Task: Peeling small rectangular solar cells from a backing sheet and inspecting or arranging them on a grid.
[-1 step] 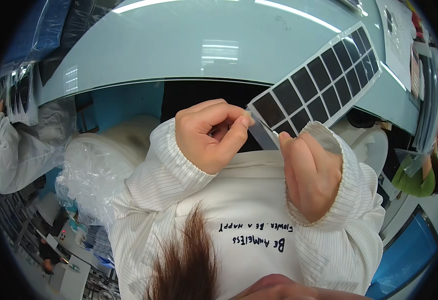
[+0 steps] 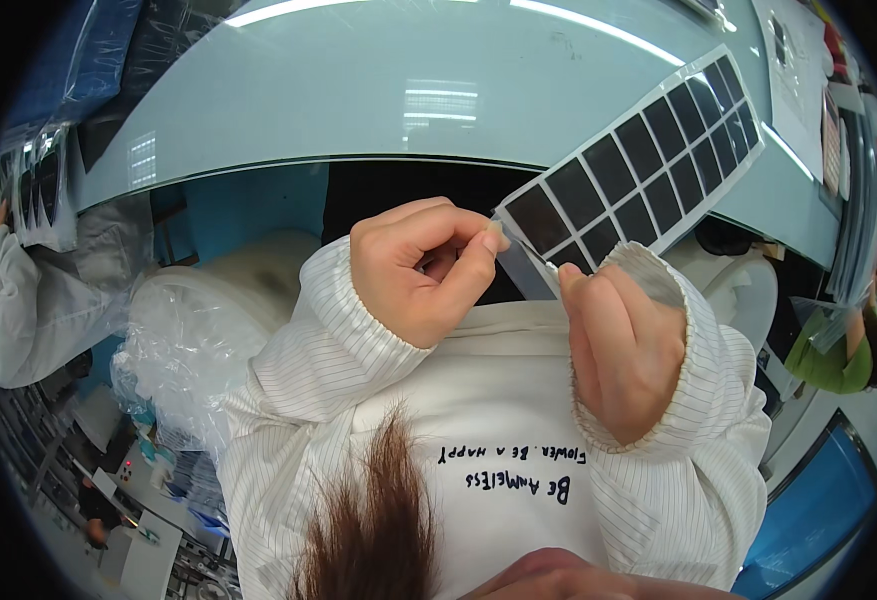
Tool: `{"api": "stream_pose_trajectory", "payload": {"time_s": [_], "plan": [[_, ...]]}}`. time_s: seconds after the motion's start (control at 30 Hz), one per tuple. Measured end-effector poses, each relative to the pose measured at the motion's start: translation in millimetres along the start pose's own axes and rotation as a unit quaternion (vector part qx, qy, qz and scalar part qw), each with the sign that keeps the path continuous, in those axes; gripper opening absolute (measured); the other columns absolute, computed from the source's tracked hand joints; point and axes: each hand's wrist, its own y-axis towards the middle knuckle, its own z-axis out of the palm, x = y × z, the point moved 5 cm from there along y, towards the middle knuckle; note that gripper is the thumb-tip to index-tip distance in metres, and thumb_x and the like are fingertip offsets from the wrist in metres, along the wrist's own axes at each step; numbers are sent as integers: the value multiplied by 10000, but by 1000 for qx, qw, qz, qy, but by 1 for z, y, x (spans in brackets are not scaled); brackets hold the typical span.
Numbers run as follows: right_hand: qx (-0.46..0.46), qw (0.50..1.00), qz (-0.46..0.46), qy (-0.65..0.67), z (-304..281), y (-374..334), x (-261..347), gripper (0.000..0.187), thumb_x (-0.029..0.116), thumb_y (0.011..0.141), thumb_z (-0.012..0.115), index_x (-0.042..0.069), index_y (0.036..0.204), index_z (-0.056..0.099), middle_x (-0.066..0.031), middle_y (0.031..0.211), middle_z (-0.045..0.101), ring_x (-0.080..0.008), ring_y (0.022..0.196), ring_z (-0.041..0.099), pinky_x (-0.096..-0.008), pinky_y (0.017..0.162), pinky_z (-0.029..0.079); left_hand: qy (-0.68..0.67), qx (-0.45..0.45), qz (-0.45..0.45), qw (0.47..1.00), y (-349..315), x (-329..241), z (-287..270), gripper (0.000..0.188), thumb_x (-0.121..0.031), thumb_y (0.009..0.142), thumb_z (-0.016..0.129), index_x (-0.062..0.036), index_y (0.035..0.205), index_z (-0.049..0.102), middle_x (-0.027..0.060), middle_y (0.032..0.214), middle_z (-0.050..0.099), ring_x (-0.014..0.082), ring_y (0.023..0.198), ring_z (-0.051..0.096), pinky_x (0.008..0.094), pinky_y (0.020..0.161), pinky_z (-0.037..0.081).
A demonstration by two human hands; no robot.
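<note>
A long white sheet (image 2: 610, 208) with two rows of glossy black rectangles slants from the bench toward my body. Its near end sticks out past the bench edge, between my hands. Thumb and forefinger of my left hand (image 2: 423, 265) pinch its near left corner, where a whitish bit of film or backing shows. My right hand (image 2: 623, 340) is closed at the sheet's near right corner, fingertips pressed together on the edge. A pale flap hangs under the near edge, between both hands; whether it is part of the sheet I cannot tell.
A pale glass-topped bench (image 2: 358, 115) spans the front. To my left stands a round bin (image 2: 228, 290) with a clear plastic bag (image 2: 173, 350). A person in a green sleeve (image 2: 833, 355) is at the right, with stacked plastic sleeves (image 2: 853, 235) nearby. Blue packages (image 2: 83, 55) lie far left.
</note>
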Motion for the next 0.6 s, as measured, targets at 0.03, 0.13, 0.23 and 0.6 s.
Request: {"api": "stream_pose_trajectory", "payload": {"time_s": [0.03, 0.13, 0.23, 0.6], "plan": [[-1, 1000, 1, 0, 0, 0, -1, 118, -76, 780, 666, -22, 776, 561, -92, 587, 409, -222, 454, 444, -320, 425, 316, 1, 1, 0, 1000, 0, -1, 0, 96, -26, 843, 606, 12, 790, 678, 24, 666, 592, 49, 548, 471, 195, 487, 338], [-24, 998, -1, 57, -2, 0, -4, 113, -79, 777, 664, -21, 799, 571, -97, 592, 434, -231, 455, 456, -321, 426, 326, -6, -5, 1, 1000, 1, 1, -7, 99, -45, 841, 614, 13, 787, 674, 27, 663, 584, 50, 551, 470, 201, 483, 334], [-12, 999, -9, 48, -4, 0, -3, 117, -85, 771, 659, -21, 824, 577, -101, 598, 457, -238, 460, 475, -322, 427, 338, 99, 28, 85, 991, 7, -6, -9, 103, -60, 839, 616, 15, 805, 677, 33, 657, 573, 53, 546, 466, 208, 474, 329], [-2, 999, -11, 34, -1, -1, 1, 119, -85, 756, 659, -19, 821, 585, -95, 612, 470, -241, 487, 499, -328, 439, 356, 80, 21, 37, 996, 25, -5, 3, 73, -47, 831, 708, 25, 827, 697, 11, 616, 617, 34, 527, 483, 187, 473, 357]]}}
